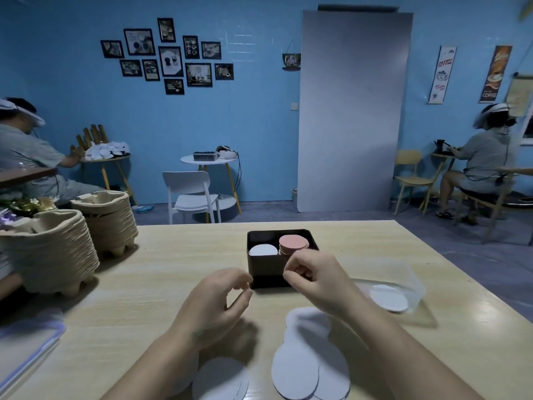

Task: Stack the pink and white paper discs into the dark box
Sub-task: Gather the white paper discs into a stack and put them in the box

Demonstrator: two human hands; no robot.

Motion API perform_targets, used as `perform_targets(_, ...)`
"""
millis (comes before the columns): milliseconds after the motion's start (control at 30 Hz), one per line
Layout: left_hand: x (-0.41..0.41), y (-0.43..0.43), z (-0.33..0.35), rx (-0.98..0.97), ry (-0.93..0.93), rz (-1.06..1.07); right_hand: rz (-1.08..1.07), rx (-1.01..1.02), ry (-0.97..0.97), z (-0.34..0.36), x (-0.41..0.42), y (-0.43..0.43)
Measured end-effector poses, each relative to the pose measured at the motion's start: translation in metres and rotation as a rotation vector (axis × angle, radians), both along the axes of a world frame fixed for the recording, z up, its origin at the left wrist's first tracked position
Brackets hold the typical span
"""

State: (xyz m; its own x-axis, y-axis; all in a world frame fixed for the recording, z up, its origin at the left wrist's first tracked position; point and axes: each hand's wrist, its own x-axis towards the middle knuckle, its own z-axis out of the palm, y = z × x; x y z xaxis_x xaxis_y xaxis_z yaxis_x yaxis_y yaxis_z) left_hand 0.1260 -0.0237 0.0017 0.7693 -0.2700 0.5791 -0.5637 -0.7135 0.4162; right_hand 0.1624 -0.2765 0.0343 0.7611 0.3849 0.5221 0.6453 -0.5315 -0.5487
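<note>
The dark box (266,269) sits on the table (144,284) with its open top up and its long axis running left to right. Inside, a stack of white discs (263,251) lies flat on the left, and a taller stack of pink discs (294,241) sits on the right, faces up. Just in front of the box, the left hand (213,301) hangs with loosely curled fingers, thumb and forefinger apart, holding nothing. The right hand (314,278) is curled with its fingertips bunched at the box's front edge; I cannot tell whether it pinches anything. Nearer the viewer, loose white discs (300,368) overlap flat. To the right, a clear container (409,281) holds one more white disc (388,297).
</note>
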Motion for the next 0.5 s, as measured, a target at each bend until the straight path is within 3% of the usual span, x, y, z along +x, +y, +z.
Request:
perform_targets(300,-0.067,-0.023,-0.03,0.148,0.106,-0.048,0.028,-0.1,0.05,-0.055,-0.073,-0.02)
perform_targets(500,-0.079,-0.023,-0.032,0.209,0.099,-0.038,0.113,-0.309,0.077,-0.059,-0.097,-0.033)
